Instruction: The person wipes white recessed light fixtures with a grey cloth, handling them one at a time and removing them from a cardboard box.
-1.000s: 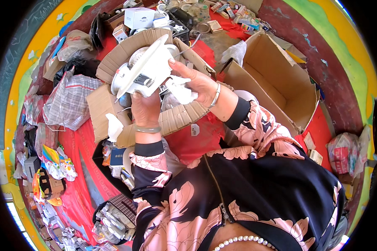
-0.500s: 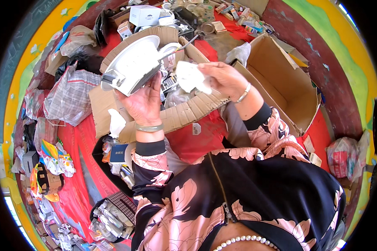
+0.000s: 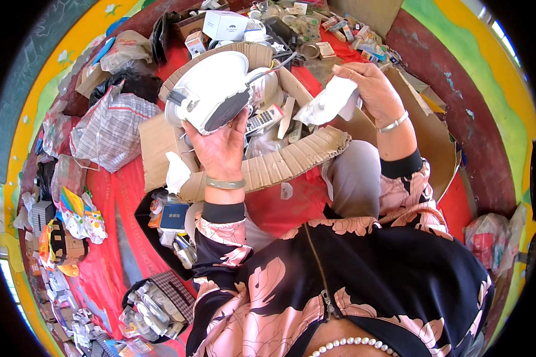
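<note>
My left hand (image 3: pixel 220 149) holds up a round white recessed light fitting (image 3: pixel 208 89) by its lower edge, tilted so its flat face turns left and away. A thin wire runs from the fitting toward the right. My right hand (image 3: pixel 372 89) is raised to the right of it and grips a crumpled white cloth or tissue (image 3: pixel 330 102). The two hands are apart, with the fitting and the cloth not touching. Below both lies a low curved cardboard tray (image 3: pixel 292 160) holding small white parts and a remote-like item (image 3: pixel 262 121).
A large open cardboard box (image 3: pixel 432 143) stands at the right. A checked plastic bag (image 3: pixel 104 128) lies at the left. Small cartons and packets (image 3: pixel 232 27) crowd the far side. Several bags and bundles of small goods (image 3: pixel 155 303) sit on the red cloth lower left.
My right hand has pulled away to the right with the white cloth. The left hand has lifted the light fitting and turned it more to the left.
</note>
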`<state>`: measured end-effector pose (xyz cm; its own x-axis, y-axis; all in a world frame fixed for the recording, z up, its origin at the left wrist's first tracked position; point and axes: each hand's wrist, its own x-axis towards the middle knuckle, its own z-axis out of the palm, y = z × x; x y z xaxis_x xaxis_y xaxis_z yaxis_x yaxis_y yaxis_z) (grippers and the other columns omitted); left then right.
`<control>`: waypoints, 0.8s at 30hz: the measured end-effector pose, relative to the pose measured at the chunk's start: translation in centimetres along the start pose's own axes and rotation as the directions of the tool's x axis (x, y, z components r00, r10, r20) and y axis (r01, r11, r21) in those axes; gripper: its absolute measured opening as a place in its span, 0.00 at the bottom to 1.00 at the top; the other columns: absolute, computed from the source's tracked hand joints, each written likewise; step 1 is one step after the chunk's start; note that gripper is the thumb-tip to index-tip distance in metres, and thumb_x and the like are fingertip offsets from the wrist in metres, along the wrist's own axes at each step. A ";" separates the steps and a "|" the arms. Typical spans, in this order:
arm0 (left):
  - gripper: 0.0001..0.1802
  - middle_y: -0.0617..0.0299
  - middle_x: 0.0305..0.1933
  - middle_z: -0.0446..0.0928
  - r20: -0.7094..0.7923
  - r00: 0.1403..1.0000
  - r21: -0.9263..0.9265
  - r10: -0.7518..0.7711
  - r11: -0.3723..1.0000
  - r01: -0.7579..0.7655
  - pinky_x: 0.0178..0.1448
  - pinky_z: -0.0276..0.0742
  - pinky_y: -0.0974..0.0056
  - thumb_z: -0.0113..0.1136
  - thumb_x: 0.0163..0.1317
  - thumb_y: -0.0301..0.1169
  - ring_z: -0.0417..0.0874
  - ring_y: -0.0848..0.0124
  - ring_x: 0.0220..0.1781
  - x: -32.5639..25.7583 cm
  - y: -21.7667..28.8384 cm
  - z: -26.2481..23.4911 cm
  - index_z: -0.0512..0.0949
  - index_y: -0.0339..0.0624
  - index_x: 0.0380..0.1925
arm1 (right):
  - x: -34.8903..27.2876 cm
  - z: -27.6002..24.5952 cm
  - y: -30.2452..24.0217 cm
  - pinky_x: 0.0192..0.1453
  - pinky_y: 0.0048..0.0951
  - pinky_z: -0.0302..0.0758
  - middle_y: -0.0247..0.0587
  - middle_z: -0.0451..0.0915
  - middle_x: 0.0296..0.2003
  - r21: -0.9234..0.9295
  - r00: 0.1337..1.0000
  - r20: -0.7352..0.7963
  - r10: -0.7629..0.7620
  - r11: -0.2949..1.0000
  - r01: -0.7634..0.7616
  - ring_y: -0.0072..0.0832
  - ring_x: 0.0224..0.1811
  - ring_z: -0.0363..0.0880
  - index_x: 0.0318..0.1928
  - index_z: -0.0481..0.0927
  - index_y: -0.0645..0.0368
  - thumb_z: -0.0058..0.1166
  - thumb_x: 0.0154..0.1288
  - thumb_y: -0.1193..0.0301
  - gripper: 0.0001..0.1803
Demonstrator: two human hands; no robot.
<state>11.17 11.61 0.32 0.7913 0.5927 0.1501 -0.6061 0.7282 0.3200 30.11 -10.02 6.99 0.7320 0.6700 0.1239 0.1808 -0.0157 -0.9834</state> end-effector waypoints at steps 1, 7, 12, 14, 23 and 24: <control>0.43 0.47 0.67 0.59 -0.014 1.000 0.004 0.011 1.000 -0.010 0.68 0.61 0.40 0.62 0.53 0.55 0.60 0.44 0.67 0.1 -0.1 0.0 0.60 0.47 0.65 | -0.2 0.3 -0.6 0.35 0.22 0.71 0.30 0.79 0.27 0.038 1.000 -0.017 0.001 0.999 0.000 0.16 0.31 0.74 0.40 0.84 0.63 0.57 0.63 0.64 0.14; 0.44 0.50 0.68 0.59 -0.027 0.999 -0.034 -0.039 0.999 0.038 0.69 0.59 0.41 0.63 0.53 0.54 0.60 0.48 0.68 0.1 -0.1 -1.5 0.59 0.48 0.65 | -1.1 7.1 -5.5 0.34 0.23 0.74 0.38 0.83 0.30 -0.275 0.837 -0.178 -0.517 0.843 0.462 0.21 0.28 0.78 0.42 0.83 0.61 0.54 0.66 0.67 0.12; 0.43 0.54 0.68 0.60 0.002 0.999 0.045 -0.032 0.998 0.032 0.70 0.61 0.47 0.61 0.54 0.56 0.61 0.52 0.68 -0.5 -1.5 -0.7 0.60 0.49 0.65 | -0.5 13.1 -3.7 0.42 0.36 0.77 0.50 0.81 0.40 -0.525 0.839 0.031 -0.544 0.705 0.477 0.38 0.36 0.82 0.61 0.69 0.55 0.49 0.68 0.63 0.23; 0.40 0.58 0.67 0.63 0.009 1.000 0.064 -0.029 0.998 0.029 0.69 0.62 0.51 0.59 0.56 0.56 0.64 0.58 0.67 -0.6 -1.7 -1.0 0.61 0.51 0.65 | 0.2 15.2 -1.7 0.56 0.42 0.70 0.57 0.73 0.53 -0.522 0.704 0.028 -0.710 0.590 0.616 0.48 0.55 0.73 0.64 0.62 0.63 0.46 0.69 0.61 0.28; 0.41 0.61 0.64 0.66 -0.009 0.997 0.216 0.073 0.974 -0.070 0.70 0.59 0.58 0.57 0.57 0.59 0.65 0.64 0.66 -1.5 -1.7 1.0 0.62 0.43 0.62 | -1.8 17.7 -0.6 0.72 0.45 0.51 0.51 0.62 0.64 -0.515 0.644 0.218 -0.733 0.474 0.714 0.45 0.70 0.56 0.65 0.61 0.62 0.47 0.63 0.71 0.28; 0.41 0.61 0.64 0.66 -0.030 0.995 0.214 0.097 0.973 -0.089 0.70 0.60 0.58 0.57 0.57 0.58 0.65 0.64 0.66 -1.4 -1.8 0.9 0.62 0.43 0.62 | -2.0 17.6 -0.9 0.72 0.45 0.52 0.50 0.62 0.65 -0.528 0.653 0.237 -0.719 0.469 0.708 0.44 0.70 0.56 0.64 0.62 0.62 0.47 0.63 0.72 0.29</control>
<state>11.18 9.12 0.42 0.7260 0.6706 0.1525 -0.6425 0.5825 0.4979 16.87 1.74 5.30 0.1922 0.6250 0.7566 0.9500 0.0747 -0.3031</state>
